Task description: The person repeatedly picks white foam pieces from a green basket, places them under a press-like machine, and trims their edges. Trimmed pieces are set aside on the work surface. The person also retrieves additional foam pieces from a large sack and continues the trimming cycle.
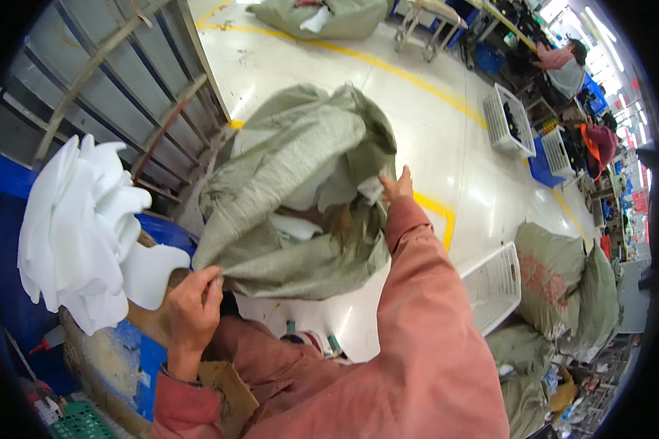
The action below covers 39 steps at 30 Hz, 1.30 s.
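A large grey-green woven sack (285, 172) stands in front of me with its mouth spread. Inside it lie white, thin foam-like pieces (297, 227). My left hand (195, 311) pinches the sack's near left rim between thumb and fingers. At the right rim is my right hand (397, 187), its thumb and fingers at the sack's edge; a small whitish scrap (371, 190) shows by the thumb. Left of the sack, a pile of curved white foam-like pieces (80, 234) rests on a blue surface, with one piece (154, 274) just beyond my left hand.
A metal rack (124, 95) borders the left side. To the right are a white plastic basket (493, 285) and stuffed woven sacks (553, 274). Farther off, another sack (329, 18) lies on the floor, near crates (507, 121) and a seated person (564, 69).
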{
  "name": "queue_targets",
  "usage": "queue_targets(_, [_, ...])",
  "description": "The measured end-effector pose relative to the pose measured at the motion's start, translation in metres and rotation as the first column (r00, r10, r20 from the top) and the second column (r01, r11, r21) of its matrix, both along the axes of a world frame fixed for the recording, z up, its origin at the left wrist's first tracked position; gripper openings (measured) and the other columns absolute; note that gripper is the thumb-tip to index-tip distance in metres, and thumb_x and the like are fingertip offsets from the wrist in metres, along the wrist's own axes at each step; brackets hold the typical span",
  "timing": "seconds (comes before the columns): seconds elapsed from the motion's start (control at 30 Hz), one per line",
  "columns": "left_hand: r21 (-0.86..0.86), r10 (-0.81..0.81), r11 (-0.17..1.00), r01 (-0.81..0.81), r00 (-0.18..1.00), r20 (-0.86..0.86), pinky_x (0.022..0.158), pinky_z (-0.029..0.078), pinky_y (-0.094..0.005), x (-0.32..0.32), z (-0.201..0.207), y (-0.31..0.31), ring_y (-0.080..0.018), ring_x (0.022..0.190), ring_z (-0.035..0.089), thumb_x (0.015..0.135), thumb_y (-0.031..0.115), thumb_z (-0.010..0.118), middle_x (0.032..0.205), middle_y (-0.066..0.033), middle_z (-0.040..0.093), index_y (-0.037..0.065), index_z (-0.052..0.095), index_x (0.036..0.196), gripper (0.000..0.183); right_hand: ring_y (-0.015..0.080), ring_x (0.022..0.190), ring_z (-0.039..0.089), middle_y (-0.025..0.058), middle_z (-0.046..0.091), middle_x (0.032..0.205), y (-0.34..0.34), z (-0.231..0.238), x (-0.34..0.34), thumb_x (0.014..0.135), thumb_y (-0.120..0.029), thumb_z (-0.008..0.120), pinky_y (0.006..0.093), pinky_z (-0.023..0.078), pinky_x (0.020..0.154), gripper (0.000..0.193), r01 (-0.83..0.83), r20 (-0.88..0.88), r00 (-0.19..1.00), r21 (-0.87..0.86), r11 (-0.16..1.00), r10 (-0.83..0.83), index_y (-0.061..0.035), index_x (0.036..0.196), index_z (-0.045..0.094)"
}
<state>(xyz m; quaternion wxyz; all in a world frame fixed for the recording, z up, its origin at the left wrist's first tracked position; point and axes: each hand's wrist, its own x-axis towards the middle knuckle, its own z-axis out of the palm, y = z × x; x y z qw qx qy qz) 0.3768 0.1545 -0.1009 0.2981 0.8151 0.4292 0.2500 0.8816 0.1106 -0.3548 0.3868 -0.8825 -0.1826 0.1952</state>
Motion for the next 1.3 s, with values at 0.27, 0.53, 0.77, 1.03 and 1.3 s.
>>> queue_targets(0.27, [-0.090, 0.086, 0.993, -0.074, 0.986, 0.145, 0.064, 0.053, -0.0301, 0.012, 0.057, 0.001, -0.0171, 0.070, 0.070, 0.093, 0.003, 0.069, 0.082, -0.0115, 0.072, -0.001, 0.072, 0.105, 0.013, 0.0360, 0.085, 0.072, 0.0206, 0.063, 0.121, 0.045, -0.029, 0.007, 0.088, -0.015, 0.077, 0.0462, 0.060, 0.056, 0.080, 0.188, -0.359, 0.926, 0.170, 0.967, -0.117, -0.0158, 0.150, 0.027])
queue_targets(0.53, [-0.137, 0.179, 0.981, -0.135, 0.900, 0.398, 0.072, 0.055, -0.0260, 0.013, 0.087, 0.021, -0.0124, 0.079, 0.069, 0.099, 0.005, 0.067, 0.091, -0.0073, 0.073, -0.003, 0.072, 0.108, 0.013, 0.0345, 0.084, 0.072, 0.0219, 0.073, 0.100, 0.045, -0.030, 0.028, 0.084, -0.023, 0.070, 0.0441, 0.058, 0.079, 0.041, 0.057, 0.023, 0.998, 0.109, 0.992, -0.059, 0.0044, 0.114, 0.068])
queue_targets(0.77, [-0.129, 0.180, 0.982, -0.136, 0.880, 0.440, 0.081, 0.050, -0.0220, 0.008, 0.097, 0.027, -0.0094, 0.089, 0.065, 0.100, 0.006, 0.066, 0.100, -0.0052, 0.073, -0.001, 0.071, 0.111, 0.013, 0.0177, 0.074, 0.067, 0.0123, 0.075, 0.091, 0.077, 0.159, 0.028, 0.086, -0.014, 0.062, 0.0342, 0.054, 0.066, 0.041, -0.150, 0.015, 0.985, 0.571, 0.807, 0.173, 0.0048, 0.121, 0.071])
queue_targets(1.03, [-0.093, 0.172, 0.985, -0.147, 0.750, 0.639, 0.089, 0.051, -0.0241, -0.003, 0.095, 0.029, -0.0095, 0.096, 0.064, 0.100, 0.006, 0.067, 0.108, -0.0056, 0.073, -0.002, 0.070, 0.112, 0.014, 0.0089, 0.080, 0.064, 0.0015, 0.071, 0.097, 0.078, 0.373, -0.044, 0.096, -0.007, 0.060, 0.0270, 0.057, 0.063, 0.025, -0.346, 0.107, 0.905, 0.750, 0.564, 0.413, 0.0010, 0.115, 0.073])
queue_targets(1.3, [-0.202, 0.199, 0.975, -0.098, 0.791, 0.579, 0.086, 0.048, -0.0219, -0.015, 0.085, 0.014, -0.0070, 0.093, 0.062, 0.099, 0.004, 0.068, 0.106, -0.0027, 0.072, -0.001, 0.071, 0.111, 0.013, 0.0103, 0.082, 0.067, 0.0014, 0.072, 0.102, 0.068, 0.351, -0.045, 0.100, -0.013, 0.062, 0.0279, 0.058, 0.067, 0.025, -0.329, -0.037, 0.883, 0.661, 0.674, 0.467, -0.0032, 0.121, 0.071])
